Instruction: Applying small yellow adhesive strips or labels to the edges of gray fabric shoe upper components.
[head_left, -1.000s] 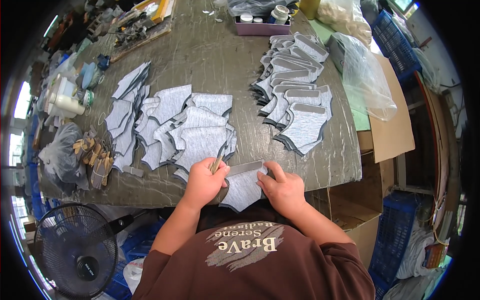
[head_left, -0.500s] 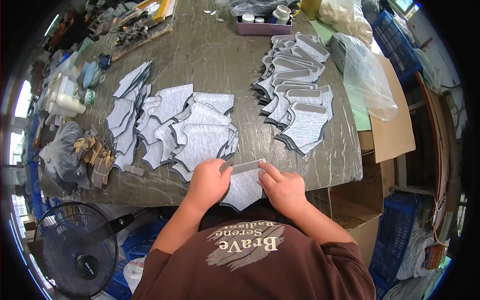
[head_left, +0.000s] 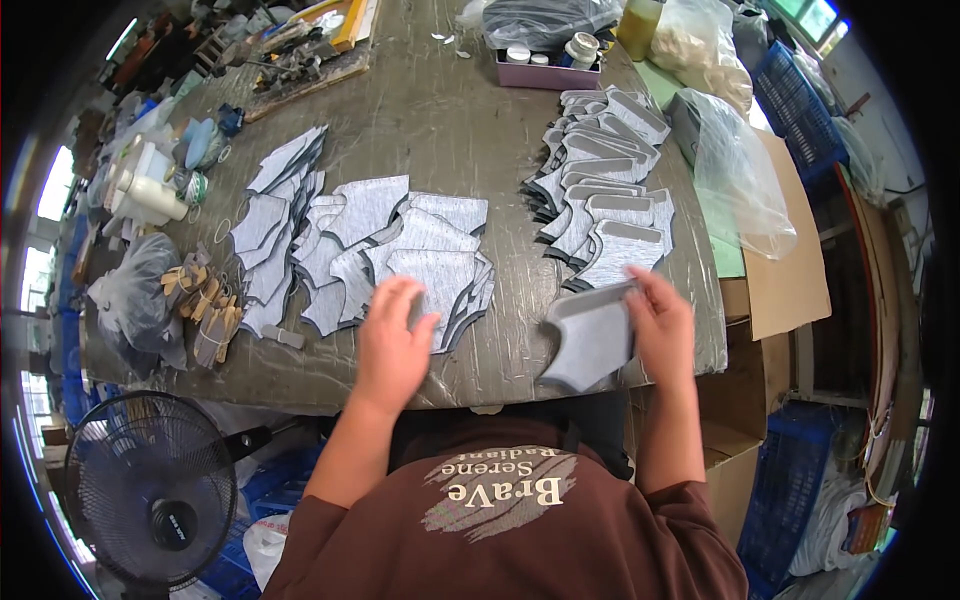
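My right hand pinches the upper right corner of a grey cut fabric piece, which has a darker strip along its top edge. The piece is smeared by motion and hangs just in front of the right-hand row of overlapping pieces with strips. At the near end of the left-hand piles, my left hand has its fingers apart over the nearest pile of heathered grey pieces without visible strips. Whether its fingertips touch the top piece, I cannot tell.
Bundled narrow strips and a clear plastic bag lie at the table's left. A purple tray with jars stands at the back. Beyond the right edge is an open cardboard box; a black fan stands lower left.
Both hands held the piece at the table's front edge before. My right hand has carried it right toward the row; my left hand has let go and moved to the left pile.
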